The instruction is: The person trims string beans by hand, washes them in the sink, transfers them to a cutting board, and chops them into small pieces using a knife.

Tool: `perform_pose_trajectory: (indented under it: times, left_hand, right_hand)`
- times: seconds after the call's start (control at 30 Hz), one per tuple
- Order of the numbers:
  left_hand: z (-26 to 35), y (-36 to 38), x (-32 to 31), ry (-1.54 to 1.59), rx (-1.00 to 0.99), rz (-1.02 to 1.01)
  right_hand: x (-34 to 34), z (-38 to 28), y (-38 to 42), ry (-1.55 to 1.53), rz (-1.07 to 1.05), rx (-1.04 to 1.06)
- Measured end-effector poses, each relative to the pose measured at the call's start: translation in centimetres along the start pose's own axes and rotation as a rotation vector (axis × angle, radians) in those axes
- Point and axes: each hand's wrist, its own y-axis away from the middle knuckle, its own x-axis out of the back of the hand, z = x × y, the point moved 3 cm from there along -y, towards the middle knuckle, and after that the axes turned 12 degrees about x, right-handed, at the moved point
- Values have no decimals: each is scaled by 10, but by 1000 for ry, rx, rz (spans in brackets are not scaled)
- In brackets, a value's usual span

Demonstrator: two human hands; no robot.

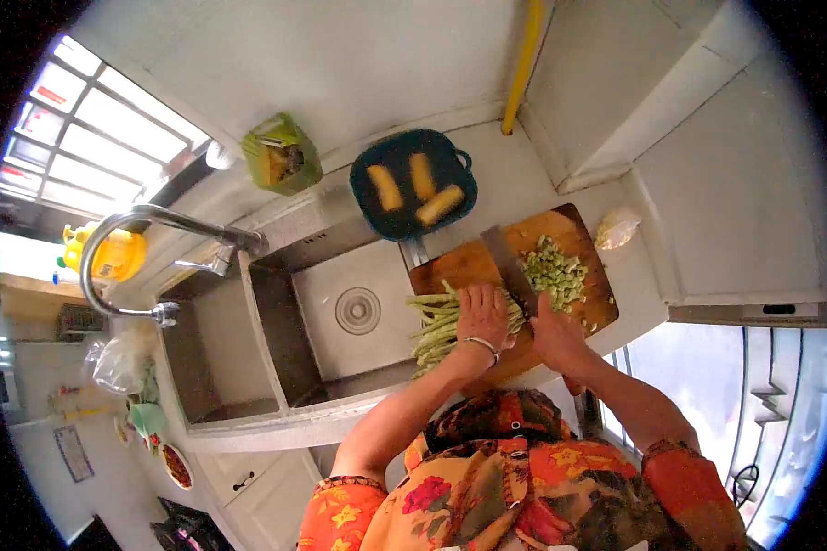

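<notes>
My left hand [484, 317] is closed over a bunch of long green beans [435, 323], pressing them on the wooden cutting board [464, 264]. The uncut ends stick out left, over the sink's edge. In my right hand [558, 338] is a kitchen knife [507, 264], its broad blade across the board just right of my left fingers. Chopped green beans [556, 274] lie in a heap to the right of the blade. Part of the knife's handle is hidden by my fingers.
Left of the board is a double steel sink [340, 275] with a curved faucet [147, 213]. Behind it stand a dark basin [400, 223] holding three yellow pieces and a green container [299, 174]. A small pale bag [617, 227] lies right of the board, near the wall.
</notes>
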Motion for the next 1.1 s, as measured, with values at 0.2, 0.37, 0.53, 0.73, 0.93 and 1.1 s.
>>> perform_pose_trajectory:
  times: [0.2, 0.37, 0.53, 0.73, 0.93, 1.1]
  left_hand:
    - [-2, 5, 9, -72, -53, -91]
    - [-6, 12, 32, -115, -70, -55]
    - [-15, 17, 50, -149, -33, -83]
    - [-26, 15, 49, -114, -68, -66]
    - [-30, -6, 50, -109, -182, -45]
    - [-31, -3, 49, -138, -169, -91]
  right_hand:
    - [-36, 49, -1, -67, 432, 171]
    - [22, 12, 19, -15, 171, 119]
    - [13, 11, 34, -40, 195, 59]
    - [21, -6, 43, -31, 120, -4]
    - [20, 7, 40, -40, 251, 1]
    - [20, 4, 42, -74, 228, -54]
